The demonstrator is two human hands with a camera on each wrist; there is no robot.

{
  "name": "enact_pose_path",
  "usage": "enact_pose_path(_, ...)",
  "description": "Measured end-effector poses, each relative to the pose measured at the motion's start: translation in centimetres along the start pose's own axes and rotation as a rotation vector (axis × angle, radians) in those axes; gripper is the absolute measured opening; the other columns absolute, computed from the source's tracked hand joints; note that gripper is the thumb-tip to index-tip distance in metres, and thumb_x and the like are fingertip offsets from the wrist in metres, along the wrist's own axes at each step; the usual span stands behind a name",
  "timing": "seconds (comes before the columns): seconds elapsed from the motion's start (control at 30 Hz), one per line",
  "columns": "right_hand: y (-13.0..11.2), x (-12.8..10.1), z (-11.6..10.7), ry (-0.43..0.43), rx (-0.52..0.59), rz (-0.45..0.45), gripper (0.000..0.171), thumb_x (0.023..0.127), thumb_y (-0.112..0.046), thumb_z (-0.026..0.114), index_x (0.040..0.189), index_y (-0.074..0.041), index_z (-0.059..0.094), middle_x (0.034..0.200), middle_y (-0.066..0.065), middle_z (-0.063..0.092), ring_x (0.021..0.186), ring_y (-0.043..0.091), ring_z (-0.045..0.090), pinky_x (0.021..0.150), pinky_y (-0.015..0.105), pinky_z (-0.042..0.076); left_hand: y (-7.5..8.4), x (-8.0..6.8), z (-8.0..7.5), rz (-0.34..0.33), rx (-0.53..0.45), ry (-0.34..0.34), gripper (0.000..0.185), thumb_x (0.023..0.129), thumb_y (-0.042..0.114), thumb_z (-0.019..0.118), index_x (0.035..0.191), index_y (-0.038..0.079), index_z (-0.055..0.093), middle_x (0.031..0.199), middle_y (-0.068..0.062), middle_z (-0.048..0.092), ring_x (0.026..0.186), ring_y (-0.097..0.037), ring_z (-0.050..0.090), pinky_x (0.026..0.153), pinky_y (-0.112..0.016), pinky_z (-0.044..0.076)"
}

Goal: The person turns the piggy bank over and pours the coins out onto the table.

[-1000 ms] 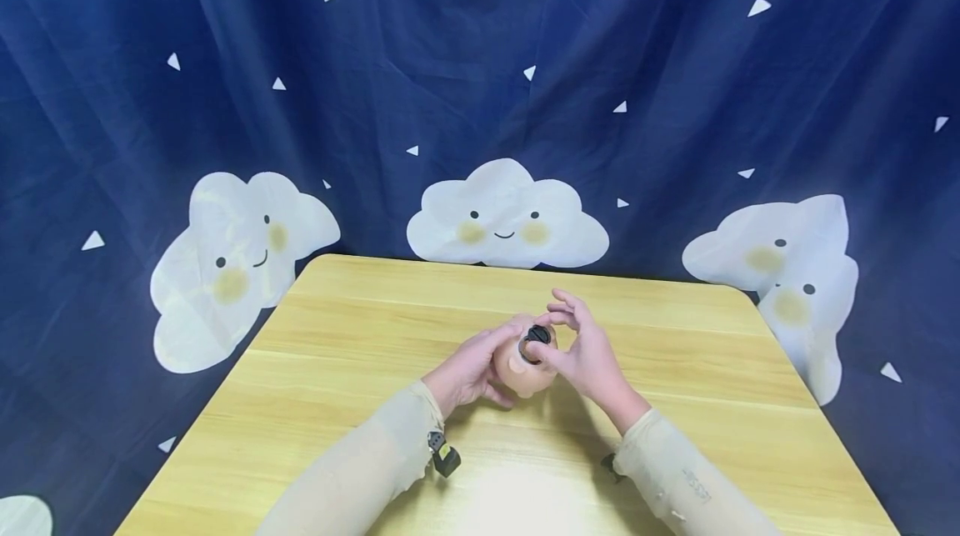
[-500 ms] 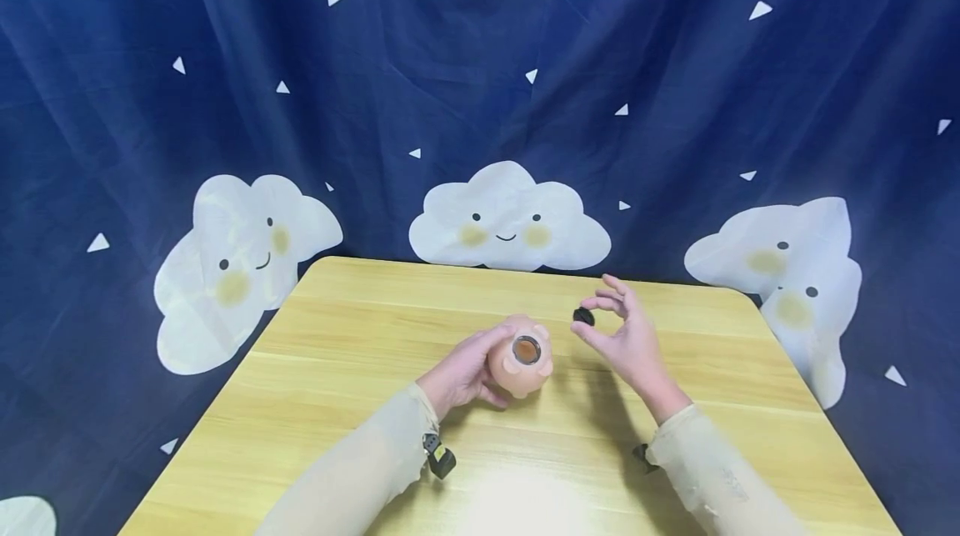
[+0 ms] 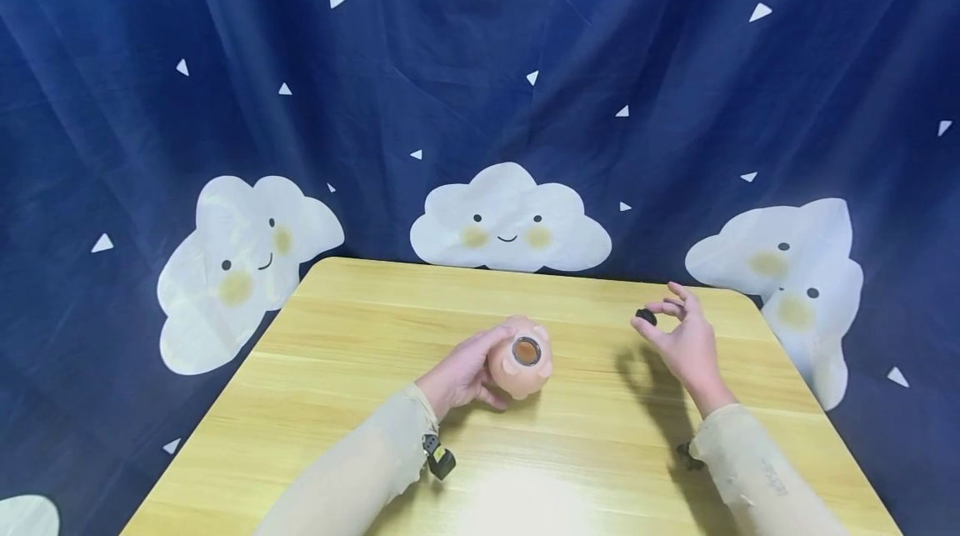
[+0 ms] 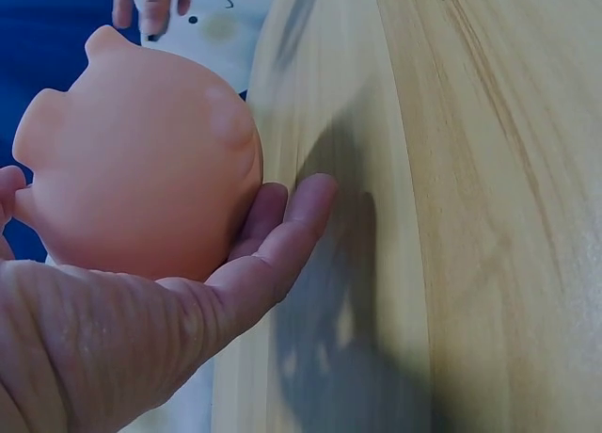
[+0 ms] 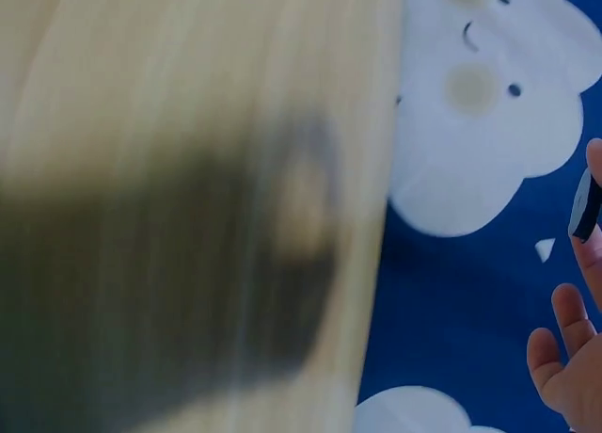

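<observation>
Midway between the desk's [image 3: 360, 311] side edges, the left hand [image 3: 467, 371] grips the pink piggy bank [image 3: 516, 380], round opening [image 3: 527, 351] upward, while the right hand [image 3: 690, 348] pinches the black stopper [image 3: 647, 318] well apart, toward the far right corner.

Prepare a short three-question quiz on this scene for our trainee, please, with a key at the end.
1. True or false: the left hand grips the round pink object.
2. Multiple choice: where is the small black disc?
a) Resting on the round pink object
b) Pinched by the right hand
c) Held in the left hand
3. Short answer: which large shapes with smiling faces are printed on the blue curtain?

Key:
1. True.
2. b
3. White clouds.
</observation>
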State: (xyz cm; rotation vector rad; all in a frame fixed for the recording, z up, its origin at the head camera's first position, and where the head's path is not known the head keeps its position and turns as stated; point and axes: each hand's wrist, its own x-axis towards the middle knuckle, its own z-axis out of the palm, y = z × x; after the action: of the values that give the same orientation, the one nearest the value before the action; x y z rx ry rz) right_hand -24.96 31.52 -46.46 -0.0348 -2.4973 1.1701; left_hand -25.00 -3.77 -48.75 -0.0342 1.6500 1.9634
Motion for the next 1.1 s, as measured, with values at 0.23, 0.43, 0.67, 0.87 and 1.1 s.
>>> enact_pose_path(0.23, 2.9, 0.0, 0.0, -0.028, -0.107, 0.045, 0.092, 0.093, -0.027, 0.085, 0.161, 0.004, 0.031, 0.126, 0.026, 0.075, 0.116, 0.049, 0.069, 0.104, 0.060, 0.050, -0.1, -0.1, -0.1, 0.000, 0.002, 0.005, 0.086, 0.095, 0.057, 0.069, 0.159, 0.008, 0.039, 0.150, -0.031, 0.053, 0.130, -0.059, 0.060, 0.090, -0.083, 0.054)
enact_pose_path(0.43, 5.0, -0.2, 1.0, -0.160, -0.157, 0.073, 0.094, 0.094, -0.028, 0.084, 0.161, 0.009, 0.029, 0.128, 0.027, 0.074, 0.114, 0.048, 0.073, 0.103, 0.060, 0.054, -0.2, -0.1, -0.2, 0.000, 0.003, 0.009, 0.086, 0.095, 0.058, 0.068, 0.159, 0.009, 0.039, 0.151, -0.031, 0.053, 0.131, -0.059, 0.060, 0.089, -0.083, 0.054)
enact_pose_path(0.67, 5.8, -0.1, 2.3, -0.287, -0.178, 0.090, 0.094, 0.095, -0.027, 0.082, 0.161, 0.010, 0.027, 0.132, 0.029, 0.072, 0.125, 0.051, 0.066, 0.111, 0.067, 0.049, -0.2, -0.1, -0.3, -0.001, 0.005, 0.008, 0.086, 0.095, 0.058, 0.068, 0.159, 0.008, 0.040, 0.151, -0.030, 0.053, 0.130, -0.059, 0.060, 0.089, -0.084, 0.053)
enact_pose_path(0.87, 5.8, -0.1, 2.7, -0.326, -0.273, 0.057, 0.094, 0.091, -0.028, 0.086, 0.157, 0.012, 0.033, 0.123, 0.025, 0.076, 0.119, 0.050, 0.068, 0.110, 0.069, 0.047, 0.0, -0.2, -0.3, -0.004, 0.003, 0.013, 0.086, 0.095, 0.058, 0.068, 0.158, 0.008, 0.041, 0.151, -0.030, 0.053, 0.131, -0.059, 0.060, 0.090, -0.084, 0.053)
enact_pose_path(1.1, 5.5, -0.2, 2.7, -0.353, -0.304, 0.052, 0.090, 0.091, -0.030, 0.085, 0.154, 0.013, 0.037, 0.124, 0.023, 0.076, 0.123, 0.051, 0.066, 0.112, 0.072, 0.041, 0.2, -0.3, -0.3, -0.011, 0.001, 0.012, 0.086, 0.094, 0.059, 0.069, 0.158, 0.009, 0.043, 0.150, -0.029, 0.055, 0.131, -0.058, 0.061, 0.090, -0.084, 0.053)
